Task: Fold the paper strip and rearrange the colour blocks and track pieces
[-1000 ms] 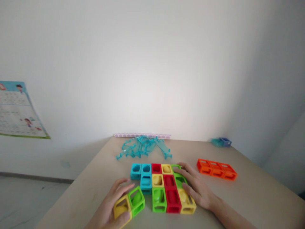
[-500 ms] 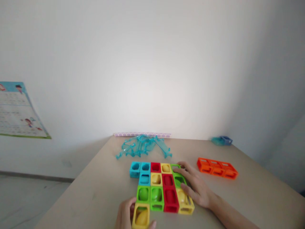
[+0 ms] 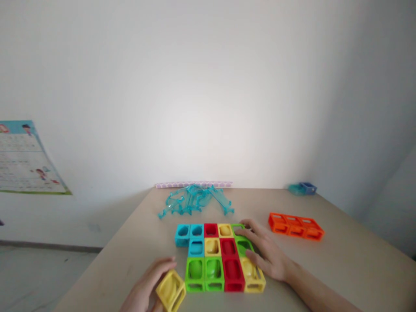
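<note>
A flat assembly of joined hollow cubes, in blue, red, yellow and green, lies on the table, with a red cube (image 3: 232,271) in its front row. My right hand (image 3: 264,251) rests on its right side, fingers spread over the green cubes (image 3: 244,248) and beside the front yellow cube (image 3: 250,271). My left hand (image 3: 147,284) grips a separate yellow cube (image 3: 171,291), tilted, just left of the front green cube (image 3: 195,269). The left thumb is mostly hidden.
Translucent blue plastic pieces (image 3: 195,199) are piled toward the back, before a purple patterned strip (image 3: 195,184) along the wall. A row of orange cubes (image 3: 295,226) lies at the right. Blue items (image 3: 307,188) sit at the back right corner.
The yellow cube in my left hand has come away from the front left green cube, moved left and tilted. My right hand has stayed on the assembly.
</note>
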Motion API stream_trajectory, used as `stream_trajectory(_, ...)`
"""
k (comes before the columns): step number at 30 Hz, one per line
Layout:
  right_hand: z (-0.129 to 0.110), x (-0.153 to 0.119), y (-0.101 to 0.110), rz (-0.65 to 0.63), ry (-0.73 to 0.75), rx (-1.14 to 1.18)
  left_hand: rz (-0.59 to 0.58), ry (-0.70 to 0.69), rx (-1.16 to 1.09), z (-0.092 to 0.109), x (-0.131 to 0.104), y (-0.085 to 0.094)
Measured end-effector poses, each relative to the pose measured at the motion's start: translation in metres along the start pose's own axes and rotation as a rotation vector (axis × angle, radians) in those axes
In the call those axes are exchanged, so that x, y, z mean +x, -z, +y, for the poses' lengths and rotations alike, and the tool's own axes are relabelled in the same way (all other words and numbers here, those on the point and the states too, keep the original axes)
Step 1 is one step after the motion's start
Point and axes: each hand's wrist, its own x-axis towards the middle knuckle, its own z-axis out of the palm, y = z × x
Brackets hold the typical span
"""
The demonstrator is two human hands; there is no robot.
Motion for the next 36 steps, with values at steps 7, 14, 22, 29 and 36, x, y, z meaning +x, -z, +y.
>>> stream_trajectory(7, 0.000, 0.001, 0.000, 0.004, -0.009, 0.004, 0.176, 0.186, 0.084, 0.002, 0.040, -0.004)
stream_trajectory(14, 0.002, -0.001, -0.001, 0.005, -0.027, -0.026, 0.254, 0.261, 0.317, -0.003, 0.052, -0.008)
stream_trajectory(22, 0.002, 0.001, 0.000, -0.007, -0.032, -0.033, 0.064, 0.199, 0.045, 0.011, 0.026, -0.001)
stream_trajectory(29, 0.000, 0.002, 0.002, -0.011, -0.032, -0.020, -0.030, 0.136, -0.034, 0.019, 0.011, 0.003)
stream_trajectory(36, 0.005, 0.002, 0.000, -0.019, -0.017, 0.013, 0.061, 0.096, 0.134, 0.007, 0.016, -0.009)
